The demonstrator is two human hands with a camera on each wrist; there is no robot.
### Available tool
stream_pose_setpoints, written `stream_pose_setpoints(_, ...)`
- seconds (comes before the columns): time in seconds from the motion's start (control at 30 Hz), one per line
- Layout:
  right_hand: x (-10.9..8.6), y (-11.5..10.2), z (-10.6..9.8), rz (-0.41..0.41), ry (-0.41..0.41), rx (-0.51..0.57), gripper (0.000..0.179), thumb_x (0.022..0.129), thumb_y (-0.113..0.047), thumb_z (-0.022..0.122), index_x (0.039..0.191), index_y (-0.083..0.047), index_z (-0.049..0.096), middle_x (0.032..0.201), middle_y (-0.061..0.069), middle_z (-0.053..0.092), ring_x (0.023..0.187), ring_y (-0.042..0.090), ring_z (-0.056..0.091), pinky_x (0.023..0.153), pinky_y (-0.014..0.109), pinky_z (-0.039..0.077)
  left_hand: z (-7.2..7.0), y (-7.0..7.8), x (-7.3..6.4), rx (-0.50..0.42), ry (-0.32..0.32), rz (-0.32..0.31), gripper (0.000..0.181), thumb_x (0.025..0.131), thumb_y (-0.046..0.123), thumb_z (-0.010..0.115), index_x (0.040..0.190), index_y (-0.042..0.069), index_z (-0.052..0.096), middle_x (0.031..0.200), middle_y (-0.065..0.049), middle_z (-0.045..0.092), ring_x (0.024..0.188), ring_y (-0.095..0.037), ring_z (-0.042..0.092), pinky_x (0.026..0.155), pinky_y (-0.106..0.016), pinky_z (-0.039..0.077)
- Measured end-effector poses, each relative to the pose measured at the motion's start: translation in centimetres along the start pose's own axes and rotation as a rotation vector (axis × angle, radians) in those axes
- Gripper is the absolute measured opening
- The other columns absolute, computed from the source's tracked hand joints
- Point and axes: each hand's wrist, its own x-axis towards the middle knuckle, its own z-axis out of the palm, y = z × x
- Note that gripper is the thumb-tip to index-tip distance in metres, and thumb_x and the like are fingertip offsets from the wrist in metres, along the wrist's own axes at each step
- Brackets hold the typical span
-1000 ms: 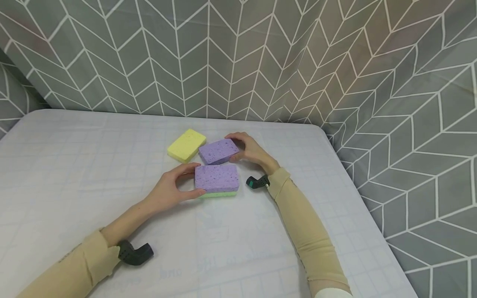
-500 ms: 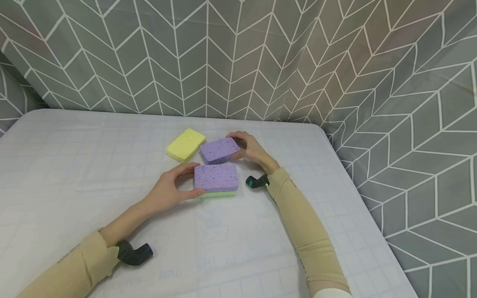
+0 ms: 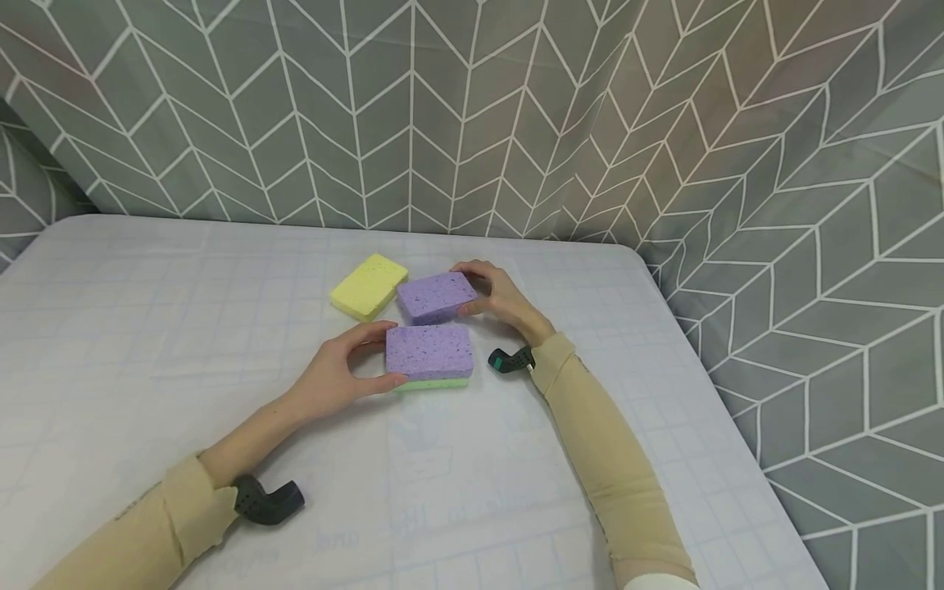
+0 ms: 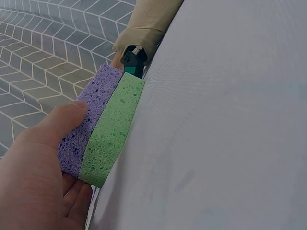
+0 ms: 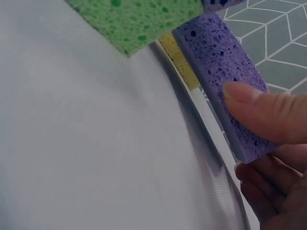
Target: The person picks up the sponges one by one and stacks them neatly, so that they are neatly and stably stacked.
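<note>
Near the middle of the table, a purple sponge (image 3: 429,351) lies flat on a green sponge (image 3: 438,384), their edges nearly even. My left hand (image 3: 332,378) holds this stack at its left end, thumb on the near side and fingers at the far side; the left wrist view shows the thumb on the purple layer. Just behind, my right hand (image 3: 503,295) grips a second purple sponge (image 3: 435,297) by its right end, thumb in front. Whether that sponge touches the table I cannot tell. A yellow sponge (image 3: 369,287) lies at an angle beside it, to the left.
A white cloth with faint grid lines covers the table (image 3: 184,328). Grey curtains (image 3: 413,115) with white chevrons hang along the back and right edges. Each wrist carries a small dark device, such as the left one (image 3: 269,501).
The second purple sponge has shifted slightly to the right in my right hand, away from the yellow sponge. My left hand and the purple-and-green stack stay in place.
</note>
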Motion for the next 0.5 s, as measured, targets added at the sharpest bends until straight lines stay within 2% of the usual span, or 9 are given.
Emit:
stream_pose_setpoints(0.13, -0.4, -0.5, 0.1, 0.007, 0.001, 0.041, 0.066, 0.068, -0.002, 0.076, 0.132, 0.000, 0.060, 0.133, 0.018, 0.059, 0.129, 0.030, 0.050, 0.121, 0.043, 0.030, 0.0, -0.1, 0.0, 0.001, 0.005, 0.000, 0.077, 0.079, 0.028, 0.087, 0.144, 0.011, 0.050, 0.143, -0.007, 0.056, 0.129, -0.024, 0.057, 0.109, -0.036, 0.046)
stream_pose_setpoints(0.37, -2.0, -4.1, -0.1, 0.034, 0.021, 0.024, 0.065, 0.069, 0.002, 0.074, 0.132, 0.008, 0.057, 0.133, 0.024, 0.058, 0.129, 0.036, 0.048, 0.119, 0.048, 0.031, 0.1, -0.1, -0.1, -0.010, 0.001, -0.002, 0.078, 0.079, 0.028, 0.087, 0.144, 0.010, 0.049, 0.143, -0.008, 0.056, 0.130, -0.024, 0.057, 0.109, -0.036, 0.046)
stream_pose_setpoints(0.5, -2.2, -3.4, 0.0, 0.023, 0.048, 0.043, 0.064, 0.071, 0.001, 0.075, 0.132, 0.006, 0.057, 0.135, 0.023, 0.057, 0.131, 0.036, 0.048, 0.119, 0.047, 0.032, 0.1, 0.0, -0.1, -0.005, 0.003, -0.002, 0.078, 0.078, 0.029, 0.087, 0.144, 0.011, 0.050, 0.142, -0.007, 0.056, 0.129, -0.024, 0.057, 0.109, -0.036, 0.046)
